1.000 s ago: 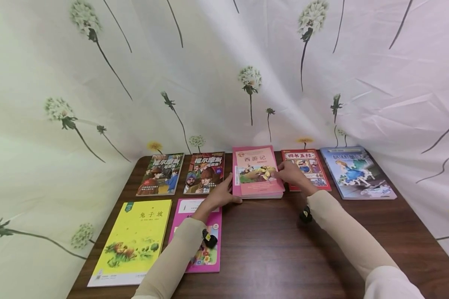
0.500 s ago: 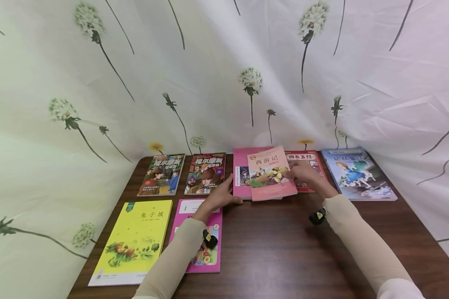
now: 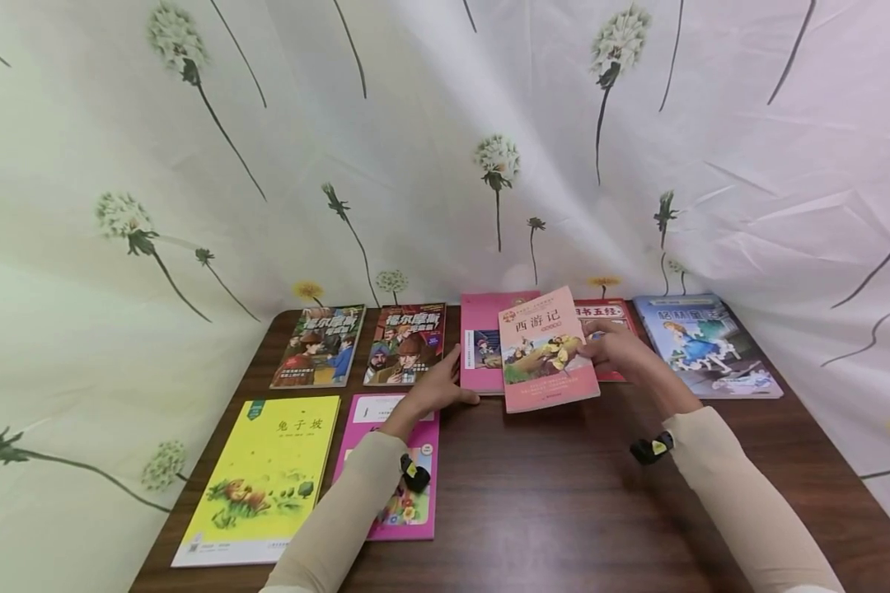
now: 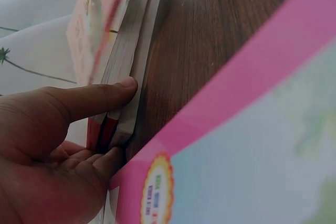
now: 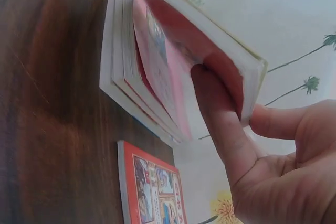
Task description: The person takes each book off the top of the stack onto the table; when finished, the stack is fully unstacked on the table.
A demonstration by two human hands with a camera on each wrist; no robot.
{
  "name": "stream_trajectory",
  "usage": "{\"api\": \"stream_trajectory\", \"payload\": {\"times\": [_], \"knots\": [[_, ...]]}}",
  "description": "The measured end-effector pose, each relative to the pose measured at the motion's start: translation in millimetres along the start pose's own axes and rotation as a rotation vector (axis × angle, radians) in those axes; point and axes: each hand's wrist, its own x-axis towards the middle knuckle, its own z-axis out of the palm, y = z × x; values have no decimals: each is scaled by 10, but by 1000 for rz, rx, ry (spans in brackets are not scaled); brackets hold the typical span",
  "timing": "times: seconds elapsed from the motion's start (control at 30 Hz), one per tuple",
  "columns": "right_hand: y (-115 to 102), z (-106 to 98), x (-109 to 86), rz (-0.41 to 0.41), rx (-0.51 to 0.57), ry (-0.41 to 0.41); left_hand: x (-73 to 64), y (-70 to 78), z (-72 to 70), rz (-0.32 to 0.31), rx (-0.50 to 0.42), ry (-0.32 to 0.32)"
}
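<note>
My right hand (image 3: 623,350) pinches the right edge of a pink paperback book (image 3: 541,395), lifted and tilted above a stack of books (image 3: 480,380). In the right wrist view its thumb lies on one cover and its fingers on the other. Below the lifted book, the stack's top cover is pink, and the pages of several thick books (image 5: 118,51) show. My left hand (image 3: 436,387) rests at the stack's front left corner. Seen from the left wrist, the straight thumb lies along the page edges (image 4: 128,45) and the fingers reach along the spines.
Two dark comic-style books (image 3: 319,347) (image 3: 406,344) lie at the back left. A yellow book (image 3: 267,469) and a magenta book (image 3: 408,519) lie in front. Right of the stack are a red book (image 3: 623,317) and a blue book (image 3: 704,346). A dandelion-print curtain (image 3: 415,165) hangs behind the brown table (image 3: 534,494).
My right hand has lifted the pink paperback off the stack and carried it right and toward me, tilting it and uncovering the pink cover beneath. The left hand has stayed put.
</note>
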Motion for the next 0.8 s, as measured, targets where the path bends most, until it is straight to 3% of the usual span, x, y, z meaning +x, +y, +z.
{"api": "stream_trajectory", "payload": {"times": [0.37, 0.57, 0.8], "knots": [[9, 100, -363, -26, 192, 29, 11, -9, 7, 6, 3, -3], [20, 161, -523, -56, 209, 19, 11, -12, 5, 0, 3, -8], [83, 235, -679, -28, 198, -15, 10, -8, 4, -1, 21, 4]]}}
